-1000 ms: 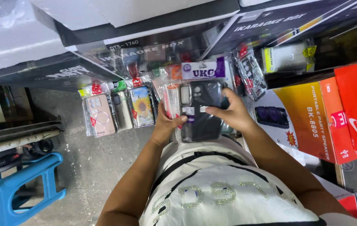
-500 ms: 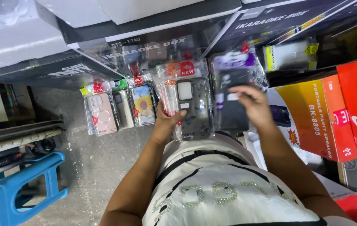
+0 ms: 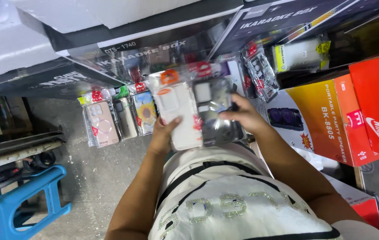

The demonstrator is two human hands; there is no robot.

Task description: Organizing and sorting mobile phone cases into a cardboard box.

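Observation:
My left hand (image 3: 162,134) holds a stack of packaged phone cases, with a white case in a clear bag (image 3: 178,113) on top, thumb lying across it. My right hand (image 3: 241,116) grips a dark grey case in a clear bag (image 3: 214,114) and holds it just right of the white one, partly overlapping the stack. Both hands are in front of my white shirt, above my lap.
Three more packaged cases, pink (image 3: 100,122), grey (image 3: 122,116) and a sunflower print (image 3: 145,112), lean against black cartons (image 3: 122,49). Orange and red boxes (image 3: 331,120) stand on the right. A blue plastic stool (image 3: 16,200) sits at the lower left on the concrete floor.
My right hand carried the black case off to the right, then came back and took hold of the dark grey case. A white case now shows on top of the stack in my left hand.

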